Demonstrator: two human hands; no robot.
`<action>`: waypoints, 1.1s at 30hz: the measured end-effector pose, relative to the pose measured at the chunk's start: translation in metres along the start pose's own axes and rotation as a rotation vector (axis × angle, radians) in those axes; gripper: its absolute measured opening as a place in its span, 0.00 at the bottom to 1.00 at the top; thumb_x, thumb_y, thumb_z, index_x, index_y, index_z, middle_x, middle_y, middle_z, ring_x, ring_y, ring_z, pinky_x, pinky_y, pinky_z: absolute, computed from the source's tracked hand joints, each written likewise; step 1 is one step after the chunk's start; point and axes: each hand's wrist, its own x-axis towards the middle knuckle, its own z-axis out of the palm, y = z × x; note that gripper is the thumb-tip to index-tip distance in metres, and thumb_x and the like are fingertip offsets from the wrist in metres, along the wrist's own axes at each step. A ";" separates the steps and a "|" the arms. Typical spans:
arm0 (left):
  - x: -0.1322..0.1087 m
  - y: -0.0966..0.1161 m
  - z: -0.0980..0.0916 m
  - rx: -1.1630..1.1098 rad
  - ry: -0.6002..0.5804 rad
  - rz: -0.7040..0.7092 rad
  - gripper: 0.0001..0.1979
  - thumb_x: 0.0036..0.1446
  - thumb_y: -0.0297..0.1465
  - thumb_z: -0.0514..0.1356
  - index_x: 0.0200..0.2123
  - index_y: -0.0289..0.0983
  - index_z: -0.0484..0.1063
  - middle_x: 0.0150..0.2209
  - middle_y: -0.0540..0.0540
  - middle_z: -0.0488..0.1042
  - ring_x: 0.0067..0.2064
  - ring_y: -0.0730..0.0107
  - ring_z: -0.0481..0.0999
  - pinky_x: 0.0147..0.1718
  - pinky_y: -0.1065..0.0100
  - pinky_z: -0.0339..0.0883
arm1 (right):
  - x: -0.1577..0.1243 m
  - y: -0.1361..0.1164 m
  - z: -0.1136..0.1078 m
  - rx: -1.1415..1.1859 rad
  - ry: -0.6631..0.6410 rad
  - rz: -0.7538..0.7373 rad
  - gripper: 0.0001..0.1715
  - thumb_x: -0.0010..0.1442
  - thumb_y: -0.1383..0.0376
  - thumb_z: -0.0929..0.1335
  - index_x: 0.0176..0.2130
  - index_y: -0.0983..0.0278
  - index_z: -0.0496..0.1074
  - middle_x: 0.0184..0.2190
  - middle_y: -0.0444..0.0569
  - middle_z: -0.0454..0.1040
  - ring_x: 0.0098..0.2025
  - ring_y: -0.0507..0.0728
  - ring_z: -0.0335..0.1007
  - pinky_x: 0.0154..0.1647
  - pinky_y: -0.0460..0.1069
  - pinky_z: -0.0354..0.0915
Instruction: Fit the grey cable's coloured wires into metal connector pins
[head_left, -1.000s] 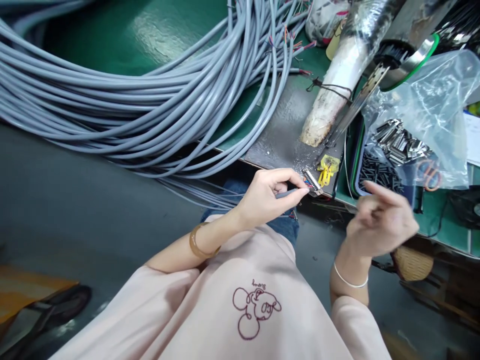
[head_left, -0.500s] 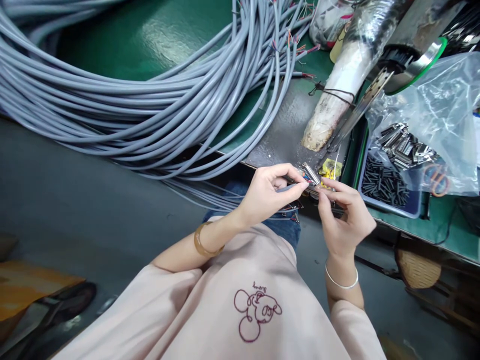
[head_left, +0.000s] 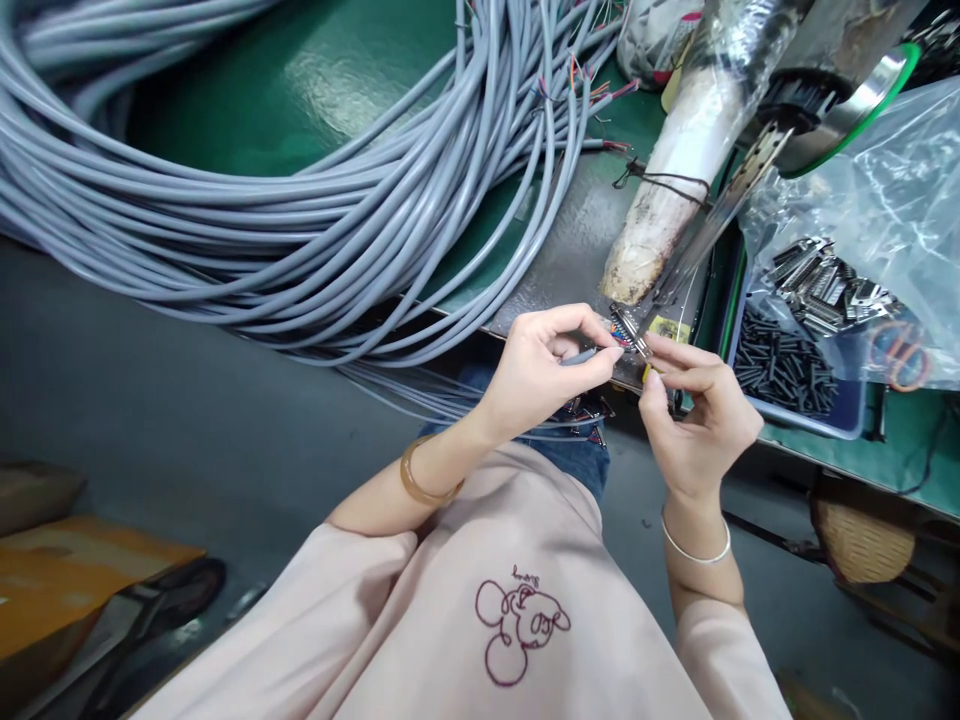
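Note:
My left hand [head_left: 540, 375] pinches the end of a grey cable [head_left: 579, 356] between thumb and fingers. Coloured wires at that end run into a small metal connector [head_left: 627, 330]. My right hand [head_left: 694, 405] is closed in a pinch on the connector's right side, fingertips touching it. Both hands hover at the bench's front edge, over a dark metal plate [head_left: 570, 270]. A yellow clip [head_left: 667, 328] lies just behind the connector, partly hidden by my right fingers.
A big coil of grey cables [head_left: 300, 200] fills the green bench [head_left: 337, 70] on the left. A wrapped white cylinder [head_left: 675, 190] leans above the plate. A blue tray [head_left: 787, 375] of black sleeves and a plastic bag [head_left: 862, 230] of metal shells sit right. A stool [head_left: 862, 540] stands below.
My right hand came in from the lower right, where it was raised and apart, and closed on the connector. Both hands then lifted slightly toward the plate.

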 end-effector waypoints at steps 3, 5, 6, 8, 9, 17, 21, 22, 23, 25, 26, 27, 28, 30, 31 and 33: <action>0.002 0.001 0.000 0.016 0.004 -0.024 0.07 0.55 0.31 0.66 0.28 0.35 0.73 0.29 0.49 0.73 0.20 0.84 0.55 0.18 0.71 0.46 | 0.002 0.001 -0.001 0.007 -0.012 0.005 0.09 0.60 0.71 0.71 0.35 0.59 0.69 0.49 0.50 0.81 0.46 0.58 0.82 0.47 0.57 0.82; 0.003 0.002 0.000 0.030 0.014 -0.025 0.07 0.55 0.31 0.66 0.28 0.36 0.73 0.28 0.50 0.71 0.20 0.84 0.54 0.18 0.71 0.45 | 0.003 0.002 -0.001 0.003 -0.020 0.000 0.08 0.61 0.71 0.71 0.36 0.59 0.70 0.49 0.50 0.81 0.46 0.58 0.82 0.47 0.57 0.82; 0.004 0.003 0.001 0.035 0.019 -0.022 0.06 0.55 0.30 0.66 0.28 0.36 0.72 0.28 0.50 0.71 0.20 0.84 0.55 0.18 0.71 0.46 | 0.004 0.001 -0.001 0.007 -0.021 -0.004 0.08 0.60 0.71 0.71 0.36 0.59 0.70 0.49 0.50 0.81 0.46 0.58 0.82 0.47 0.57 0.82; 0.004 0.003 0.001 0.041 0.027 -0.013 0.06 0.55 0.30 0.66 0.28 0.35 0.72 0.28 0.50 0.71 0.20 0.84 0.55 0.19 0.71 0.46 | 0.005 0.001 -0.001 0.021 -0.014 -0.011 0.08 0.60 0.72 0.71 0.36 0.59 0.71 0.48 0.50 0.81 0.47 0.58 0.82 0.47 0.57 0.82; 0.004 0.004 0.002 0.041 0.030 -0.007 0.06 0.55 0.30 0.66 0.28 0.35 0.72 0.28 0.50 0.71 0.21 0.84 0.55 0.19 0.71 0.47 | 0.006 0.000 -0.001 0.025 -0.010 -0.014 0.08 0.60 0.72 0.72 0.35 0.59 0.71 0.48 0.50 0.81 0.47 0.58 0.82 0.47 0.57 0.82; 0.005 0.007 0.003 0.013 0.049 0.062 0.05 0.54 0.27 0.65 0.27 0.35 0.72 0.25 0.52 0.66 0.22 0.82 0.59 0.19 0.73 0.49 | 0.014 0.000 0.001 -0.051 0.049 -0.122 0.09 0.57 0.73 0.73 0.35 0.61 0.73 0.45 0.49 0.83 0.45 0.58 0.82 0.45 0.54 0.81; 0.005 0.007 0.003 0.005 0.042 0.053 0.05 0.55 0.27 0.65 0.28 0.35 0.72 0.24 0.52 0.65 0.21 0.82 0.59 0.19 0.73 0.49 | 0.018 -0.001 0.001 -0.116 0.055 -0.160 0.09 0.56 0.74 0.74 0.35 0.61 0.75 0.43 0.47 0.83 0.44 0.57 0.82 0.44 0.52 0.80; 0.005 0.006 0.003 0.005 0.038 0.051 0.05 0.55 0.28 0.65 0.28 0.35 0.72 0.24 0.52 0.65 0.21 0.82 0.59 0.19 0.73 0.49 | 0.019 -0.001 0.001 -0.132 0.052 -0.170 0.10 0.56 0.74 0.75 0.35 0.61 0.75 0.43 0.47 0.83 0.44 0.56 0.82 0.45 0.52 0.80; 0.005 0.005 0.003 0.005 0.035 0.050 0.06 0.56 0.28 0.65 0.29 0.36 0.72 0.24 0.52 0.65 0.21 0.82 0.58 0.18 0.73 0.49 | 0.019 -0.002 0.000 -0.148 0.047 -0.180 0.10 0.55 0.74 0.75 0.36 0.61 0.75 0.42 0.47 0.83 0.44 0.56 0.82 0.45 0.51 0.79; 0.006 0.004 0.003 0.007 0.031 0.046 0.06 0.56 0.29 0.65 0.29 0.36 0.72 0.24 0.52 0.65 0.20 0.83 0.57 0.18 0.72 0.48 | 0.021 -0.002 0.000 -0.182 0.041 -0.194 0.11 0.55 0.75 0.75 0.37 0.61 0.76 0.42 0.46 0.83 0.44 0.56 0.82 0.44 0.50 0.79; 0.006 0.004 0.002 0.007 0.030 0.042 0.06 0.56 0.29 0.65 0.29 0.36 0.72 0.23 0.52 0.65 0.20 0.83 0.56 0.18 0.72 0.47 | 0.021 -0.002 0.000 -0.197 0.042 -0.200 0.11 0.56 0.75 0.75 0.37 0.61 0.76 0.42 0.46 0.83 0.44 0.56 0.82 0.44 0.50 0.78; 0.006 0.005 0.002 0.006 0.028 0.037 0.06 0.56 0.29 0.65 0.29 0.36 0.72 0.23 0.52 0.65 0.20 0.83 0.56 0.18 0.72 0.46 | 0.021 -0.003 0.000 -0.210 0.044 -0.206 0.12 0.56 0.75 0.75 0.38 0.61 0.76 0.42 0.45 0.83 0.44 0.55 0.82 0.44 0.49 0.78; 0.006 0.005 0.001 0.002 0.024 0.028 0.07 0.56 0.29 0.66 0.28 0.36 0.71 0.23 0.53 0.65 0.19 0.84 0.55 0.18 0.72 0.46 | 0.021 -0.003 0.000 -0.221 0.048 -0.212 0.12 0.56 0.75 0.75 0.38 0.61 0.77 0.42 0.45 0.84 0.44 0.55 0.82 0.44 0.49 0.78; 0.007 0.007 0.000 -0.010 0.009 0.002 0.07 0.56 0.30 0.66 0.28 0.36 0.71 0.23 0.53 0.65 0.19 0.84 0.54 0.17 0.72 0.44 | 0.020 -0.004 0.000 -0.234 0.051 -0.228 0.12 0.56 0.75 0.75 0.39 0.61 0.77 0.42 0.46 0.84 0.43 0.55 0.82 0.44 0.49 0.78; 0.007 0.008 -0.001 -0.014 -0.002 -0.016 0.07 0.55 0.29 0.66 0.28 0.36 0.71 0.22 0.53 0.65 0.18 0.84 0.53 0.17 0.72 0.43 | 0.019 -0.004 0.000 -0.236 0.049 -0.233 0.12 0.56 0.75 0.75 0.39 0.61 0.77 0.42 0.46 0.84 0.43 0.55 0.82 0.45 0.49 0.78; 0.007 0.010 -0.003 -0.014 -0.019 -0.045 0.07 0.54 0.28 0.65 0.27 0.36 0.71 0.22 0.53 0.65 0.18 0.85 0.53 0.16 0.72 0.42 | 0.018 -0.004 0.000 -0.233 0.038 -0.230 0.12 0.56 0.75 0.75 0.38 0.62 0.76 0.42 0.46 0.84 0.43 0.55 0.83 0.44 0.49 0.78</action>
